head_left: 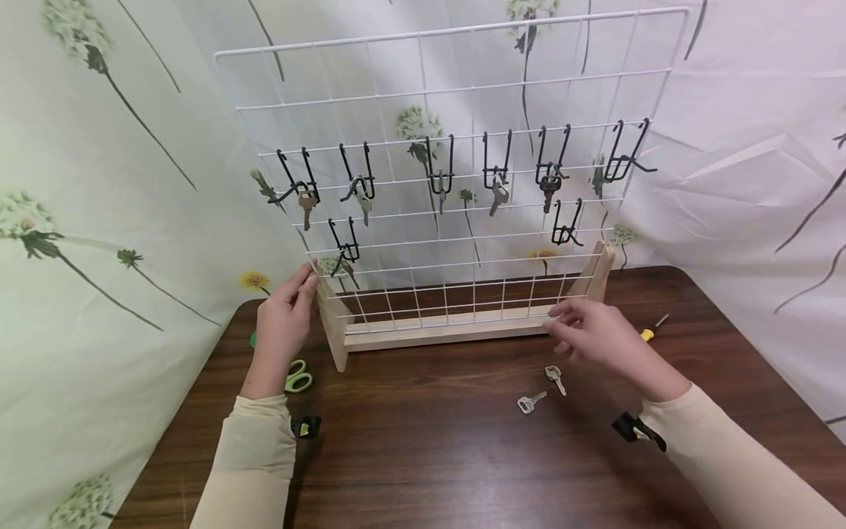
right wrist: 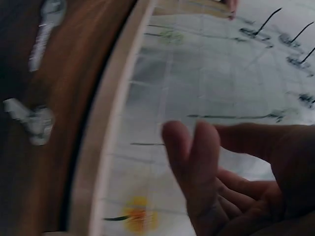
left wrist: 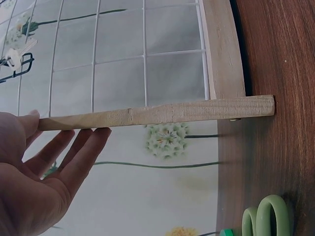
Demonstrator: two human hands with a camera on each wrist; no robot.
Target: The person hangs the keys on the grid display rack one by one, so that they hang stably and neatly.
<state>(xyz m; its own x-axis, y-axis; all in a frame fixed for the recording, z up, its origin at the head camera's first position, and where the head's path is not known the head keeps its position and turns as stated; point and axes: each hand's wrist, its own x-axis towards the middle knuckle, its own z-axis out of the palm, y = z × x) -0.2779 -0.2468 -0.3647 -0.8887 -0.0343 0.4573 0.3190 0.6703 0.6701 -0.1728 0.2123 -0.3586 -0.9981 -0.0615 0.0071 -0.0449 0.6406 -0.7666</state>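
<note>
Keys (head_left: pixel 540 389) lie loose on the table (head_left: pixel 423 455) just below the right hand (head_left: pixel 595 334), whose fingers hang relaxed, holding nothing. Left hand (head_left: pixel 284 319) rests straight fingers against the rack's wooden post (head_left: pixel 329 323).

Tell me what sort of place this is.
Probably a staged tabletop set, not a lived-in room: a dark wood-grain table holds a white wire grid rack hung with keys, and a dandelion-print cloth backdrop hangs behind it.
</note>
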